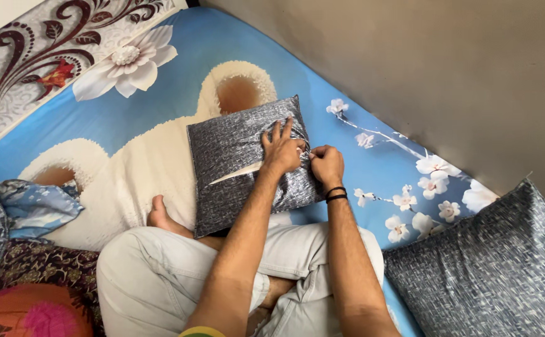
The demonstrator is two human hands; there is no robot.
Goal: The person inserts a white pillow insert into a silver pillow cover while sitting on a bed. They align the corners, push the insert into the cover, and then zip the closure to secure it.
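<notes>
A small grey woven cushion [235,162] lies on the bed in front of my crossed legs. A slit in its cover shows the white filling inside. My left hand [282,150] presses flat on the cushion with fingers spread, just right of the slit. My right hand [326,163] is closed at the cushion's right edge, pinching the cover there, likely the zip end. A black band sits on my right wrist.
The bed sheet [160,112] is blue with white flowers and a cream bear shape. A second grey cushion [497,262] lies at the right. A beige wall [441,68] runs along the far right. Crumpled cloths [29,206] and an orange pillow [29,312] lie at the left.
</notes>
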